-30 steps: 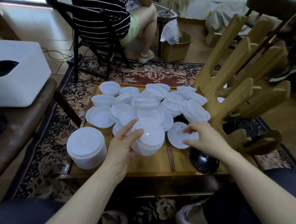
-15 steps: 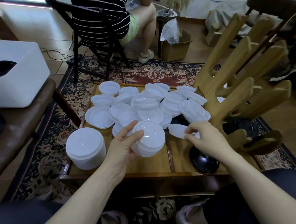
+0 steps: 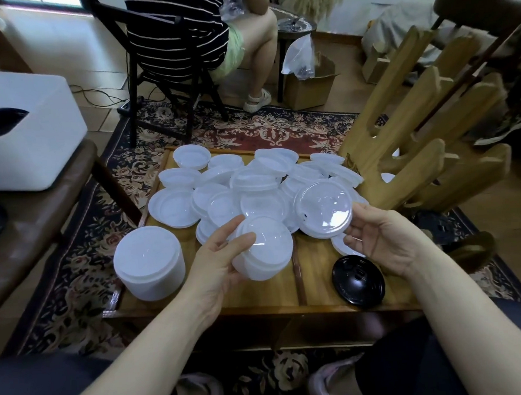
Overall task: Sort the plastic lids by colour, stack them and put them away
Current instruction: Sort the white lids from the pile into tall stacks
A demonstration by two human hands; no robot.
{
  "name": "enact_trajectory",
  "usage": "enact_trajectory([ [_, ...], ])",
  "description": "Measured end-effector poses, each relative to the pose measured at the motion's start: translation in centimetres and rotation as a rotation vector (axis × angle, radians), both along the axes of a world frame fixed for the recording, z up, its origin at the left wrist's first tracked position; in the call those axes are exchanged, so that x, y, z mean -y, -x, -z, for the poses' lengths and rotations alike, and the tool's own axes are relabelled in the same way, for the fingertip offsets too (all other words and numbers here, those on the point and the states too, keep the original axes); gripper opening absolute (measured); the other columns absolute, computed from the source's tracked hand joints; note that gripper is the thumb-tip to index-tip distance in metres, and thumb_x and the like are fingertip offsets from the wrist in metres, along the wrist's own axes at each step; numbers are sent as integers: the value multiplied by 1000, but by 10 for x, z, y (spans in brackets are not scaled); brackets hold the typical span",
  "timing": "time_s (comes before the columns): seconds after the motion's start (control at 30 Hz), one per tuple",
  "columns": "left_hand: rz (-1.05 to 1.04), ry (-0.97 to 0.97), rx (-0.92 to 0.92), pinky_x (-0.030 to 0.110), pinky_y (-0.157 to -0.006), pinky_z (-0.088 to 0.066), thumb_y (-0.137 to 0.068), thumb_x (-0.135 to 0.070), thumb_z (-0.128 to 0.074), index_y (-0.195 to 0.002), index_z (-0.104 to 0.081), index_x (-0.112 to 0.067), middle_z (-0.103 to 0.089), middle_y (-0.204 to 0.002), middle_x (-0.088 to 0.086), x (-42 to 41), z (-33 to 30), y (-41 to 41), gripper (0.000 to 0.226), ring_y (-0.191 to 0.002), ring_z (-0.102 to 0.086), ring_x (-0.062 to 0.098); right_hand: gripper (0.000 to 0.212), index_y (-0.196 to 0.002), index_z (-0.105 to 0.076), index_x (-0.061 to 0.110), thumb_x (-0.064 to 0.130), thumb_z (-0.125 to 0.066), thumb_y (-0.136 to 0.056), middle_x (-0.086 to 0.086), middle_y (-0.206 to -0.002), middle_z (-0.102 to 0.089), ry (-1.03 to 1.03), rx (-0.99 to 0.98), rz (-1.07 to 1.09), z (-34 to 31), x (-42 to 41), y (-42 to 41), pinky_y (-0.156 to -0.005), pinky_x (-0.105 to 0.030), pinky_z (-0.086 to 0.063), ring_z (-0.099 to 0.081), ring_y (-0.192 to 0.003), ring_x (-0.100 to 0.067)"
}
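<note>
**Both hands hold white lids above the heap**

Hands are both busy over the low wooden tabletop (image 3: 216, 297). Left hand (image 3: 217, 264) grips a short stack of white lids (image 3: 264, 252), thumb across its top edge and fingers curled under and around its side, held just above the wood near the front of the heap. Right hand (image 3: 383, 238) pinches a single lid (image 3: 324, 208) by its rim between thumb and fingertips; it is lifted clear and tilted so its face turns toward the camera.

That single lid is round, translucent white plastic with a raised rim and a shallow stepped centre that catches a glossy highlight. The lids in the left hand's stack look the same, nested closely so the stack reads as one squat cylinder.

Behind the hands lies the loose pile of white lids (image 3: 252, 182), spread across the far half of the tabletop, many overlapping, some face up and some tipped against each other. At the front left corner stands a taller finished stack of white lids (image 3: 149, 262), upright and apart from the pile. A black lid (image 3: 358, 281) lies flat near the front right, just below the right wrist.

A wooden rack (image 3: 417, 145) leans at the right edge. A white bin (image 3: 26, 135) sits on a brown bench to the left. Beyond the patterned rug (image 3: 249, 131), another person in a striped top sits on a dark chair (image 3: 166, 68).
</note>
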State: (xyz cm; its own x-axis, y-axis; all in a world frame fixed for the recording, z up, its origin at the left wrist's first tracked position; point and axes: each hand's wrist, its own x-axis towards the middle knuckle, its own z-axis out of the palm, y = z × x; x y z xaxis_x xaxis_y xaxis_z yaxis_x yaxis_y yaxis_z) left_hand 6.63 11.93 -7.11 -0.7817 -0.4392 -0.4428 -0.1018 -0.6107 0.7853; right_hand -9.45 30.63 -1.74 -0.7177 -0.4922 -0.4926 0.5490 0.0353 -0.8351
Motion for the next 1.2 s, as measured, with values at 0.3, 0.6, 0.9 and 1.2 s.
enact_trajectory([
  [0.3,-4,-10,-30,40,-83,-60,-64,-28,-79,-127,-64,-29,-67,-128,0,-1,0,-1,65,-109,-69,20,49,-130,-56,13,6,-59,-82,-10,-111,-71,175,85,-177,12,20,-23,-64,-30,-60,-71,-86,-21],
  [0.6,4,-1,-37,41,-76,-60,-65,-29,-80,-128,-65,-27,-70,-124,3,2,4,0,65,-109,-69,24,82,-137,-48,34,51,-80,-63,6,-130,-54,-323,-608,-458,25,33,-38,-74,-23,-54,-62,-96,-3],
  [0.9,39,3,-40,43,-80,-60,-63,-34,-81,-129,-64,-28,-71,-124,2,1,4,0,69,-111,-69,25,99,-145,-30,48,58,-82,-60,24,-140,-41,-309,-695,-596,33,31,-37,-109,-38,-44,-45,-131,-3],
  [1.2,61,2,-57,35,-66,-59,-75,-42,-66,-127,-64,-26,-74,-116,1,-2,-2,-1,54,-97,-73,21,88,-139,-38,45,57,-78,-61,27,-132,-44,-322,-780,-596,33,34,-37,-104,-40,-47,-48,-124,-3],
])
